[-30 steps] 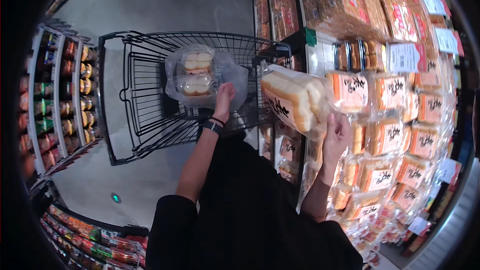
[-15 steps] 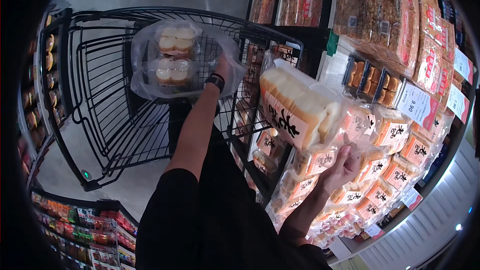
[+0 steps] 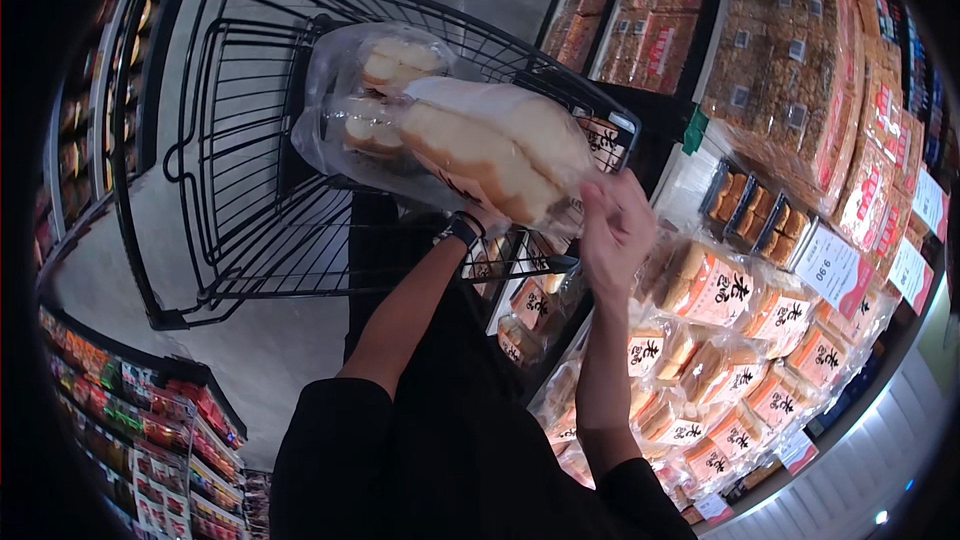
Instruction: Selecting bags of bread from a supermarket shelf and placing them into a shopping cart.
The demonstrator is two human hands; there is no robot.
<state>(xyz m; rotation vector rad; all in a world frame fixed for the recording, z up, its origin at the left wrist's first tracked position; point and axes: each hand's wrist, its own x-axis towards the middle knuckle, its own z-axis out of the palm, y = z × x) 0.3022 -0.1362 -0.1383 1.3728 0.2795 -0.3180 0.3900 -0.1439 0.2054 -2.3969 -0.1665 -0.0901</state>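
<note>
A wrapped loaf of bread hangs tilted over the black shopping cart. My right hand is closed on the gathered plastic end of its wrapper. Under the loaf, a clear plastic bag in the cart holds more bread; the loaf's far end overlaps this bag, and I cannot tell how far inside it lies. My left hand, with a dark band at the wrist, reaches to the near side of the bag. The loaf and the plastic hide most of its fingers.
Beside the cart on the right, a display is piled with wrapped loaves. Behind them are small dark trays of buns, price cards and stacked brown packaged goods. Shelves of colourful packets stand at the lower left.
My right hand has carried the loaf leftward from above the display to over the bag in the cart. My left hand, earlier at the bag's right side, is now lower and mostly covered by the loaf.
</note>
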